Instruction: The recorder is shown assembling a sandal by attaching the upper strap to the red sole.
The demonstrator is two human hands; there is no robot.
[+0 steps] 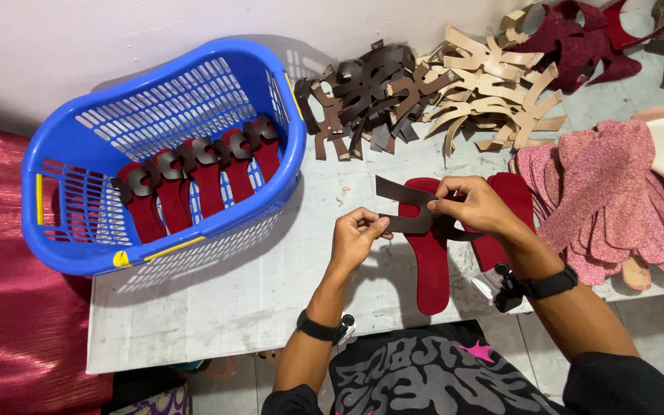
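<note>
Left hand [356, 234] and right hand [476, 206] both pinching a dark brown strap piece [411, 211], strap held flat above two red insoles [430, 257], its long axis running left to right, open forked end pointing up-left toward the blue basket [78, 157], insoles lying lengthwise toward the person on the white table [224, 300].

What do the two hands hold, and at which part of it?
Both hold one dark brown sandal strap: left hand pinches its left end, right hand grips its right side.

Black bands on both wrists, dark rolled-up sleeves, black shirt with grey lettering and a pink star
</note>
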